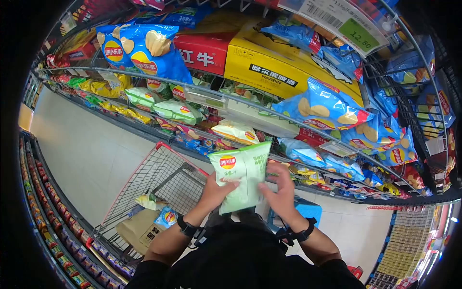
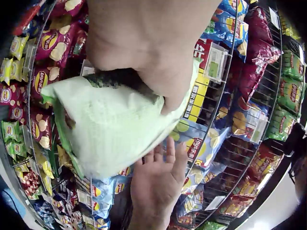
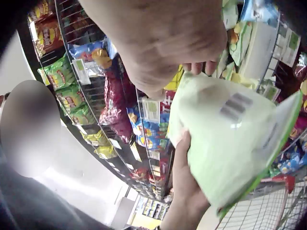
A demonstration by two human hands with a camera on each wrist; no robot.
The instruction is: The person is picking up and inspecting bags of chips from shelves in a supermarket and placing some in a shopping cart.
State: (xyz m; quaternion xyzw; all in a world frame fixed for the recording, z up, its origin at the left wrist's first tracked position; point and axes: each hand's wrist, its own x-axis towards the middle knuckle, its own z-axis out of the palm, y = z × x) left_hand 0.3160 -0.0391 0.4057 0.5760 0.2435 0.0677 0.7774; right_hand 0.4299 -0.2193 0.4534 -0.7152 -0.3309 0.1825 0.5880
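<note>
A pale green chip bag (image 1: 244,176) is held up in front of the body. My left hand (image 1: 215,191) grips its left side, the thumb lying across the front; the left wrist view shows this hand (image 2: 148,52) over the bag (image 2: 115,127). At the bag's right edge is my right hand (image 1: 281,192), fingers spread and slightly bent, not closed round it. The left wrist view shows the right palm (image 2: 156,184) facing up beside the bag. In the right wrist view the left hand (image 3: 186,184) holds the bag (image 3: 225,139); whether the right fingers touch it cannot be told.
Wire shelves with blue chip bags (image 1: 159,50), a yellow carton (image 1: 269,62) and a red carton (image 1: 204,50) stand ahead. A shopping cart (image 1: 132,180) holding a brown paper bag (image 1: 139,229) is at the left. A blue object (image 1: 308,212) lies low at the right.
</note>
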